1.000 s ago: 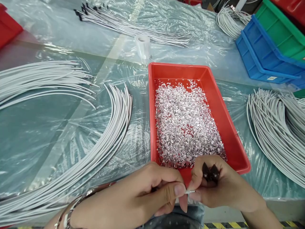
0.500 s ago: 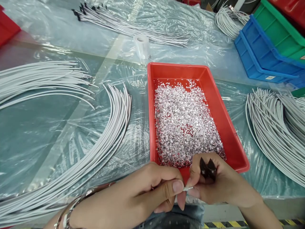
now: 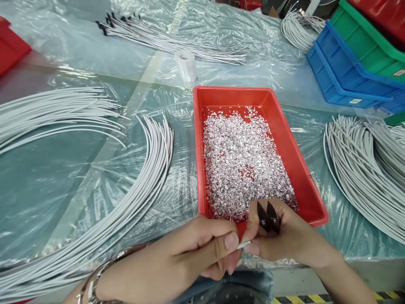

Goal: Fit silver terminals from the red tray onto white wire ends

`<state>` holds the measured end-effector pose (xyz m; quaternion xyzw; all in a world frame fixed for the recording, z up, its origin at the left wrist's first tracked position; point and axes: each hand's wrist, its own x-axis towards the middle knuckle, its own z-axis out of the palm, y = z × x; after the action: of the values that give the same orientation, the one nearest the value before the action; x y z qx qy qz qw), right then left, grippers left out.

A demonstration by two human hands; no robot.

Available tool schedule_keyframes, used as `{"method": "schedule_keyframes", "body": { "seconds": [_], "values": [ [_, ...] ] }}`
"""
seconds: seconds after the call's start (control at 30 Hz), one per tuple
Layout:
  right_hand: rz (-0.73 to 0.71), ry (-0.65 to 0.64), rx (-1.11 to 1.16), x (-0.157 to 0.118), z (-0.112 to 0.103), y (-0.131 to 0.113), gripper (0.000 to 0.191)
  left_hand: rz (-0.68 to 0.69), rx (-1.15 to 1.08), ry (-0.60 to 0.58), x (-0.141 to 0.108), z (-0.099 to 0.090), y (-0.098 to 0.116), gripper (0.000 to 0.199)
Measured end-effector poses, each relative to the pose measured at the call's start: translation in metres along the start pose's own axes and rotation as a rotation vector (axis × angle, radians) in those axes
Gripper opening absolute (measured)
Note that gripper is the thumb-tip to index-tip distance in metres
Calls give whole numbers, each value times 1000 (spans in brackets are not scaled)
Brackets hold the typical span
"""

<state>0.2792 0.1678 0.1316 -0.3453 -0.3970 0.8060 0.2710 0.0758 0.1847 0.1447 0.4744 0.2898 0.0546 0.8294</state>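
At the front edge of the table my left hand [image 3: 202, 251] pinches a white cable [image 3: 243, 245] between thumb and fingers, its short stripped end poking out to the right. Close beside it, my right hand [image 3: 284, 238] is closed around a dark pointed cutting tool [image 3: 268, 217], whose two tips point up and stand apart. The right thumb and index finger are at the cable's end; whether they touch it is hard to tell. Behind both hands lies a red tray [image 3: 295, 156] holding a layer of small silvery scraps [image 3: 243, 164].
White cable bundles lie at left [image 3: 57, 112], front left [image 3: 136, 194] and right [image 3: 357, 164]. A clear tape roll [image 3: 185, 66] stands behind the tray, near black-tipped cables [image 3: 171, 42]. Blue bins [image 3: 344, 67] and a green bin [image 3: 367, 40] are stacked at back right.
Both hands have shifted slightly left in view. More of the white cable end now shows between them, tilted upward to the right. The cutting tool's tips lean further left.
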Motion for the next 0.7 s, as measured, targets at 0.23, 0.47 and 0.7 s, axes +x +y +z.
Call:
{"method": "schedule_keyframes", "body": {
  "seconds": [0.23, 0.47, 0.7],
  "values": [
    [-97, 79, -88, 0, 0, -2, 5, 123, -43, 65, 0, 1, -4, 24],
    [-106, 153, -97, 2, 7, -4, 4, 171, -232, 48, 3, 2, -7, 21],
    [-82, 195, -119, 4, 7, -3, 8, 160, -193, 95, 1, 6, -9, 21]
  ]
}}
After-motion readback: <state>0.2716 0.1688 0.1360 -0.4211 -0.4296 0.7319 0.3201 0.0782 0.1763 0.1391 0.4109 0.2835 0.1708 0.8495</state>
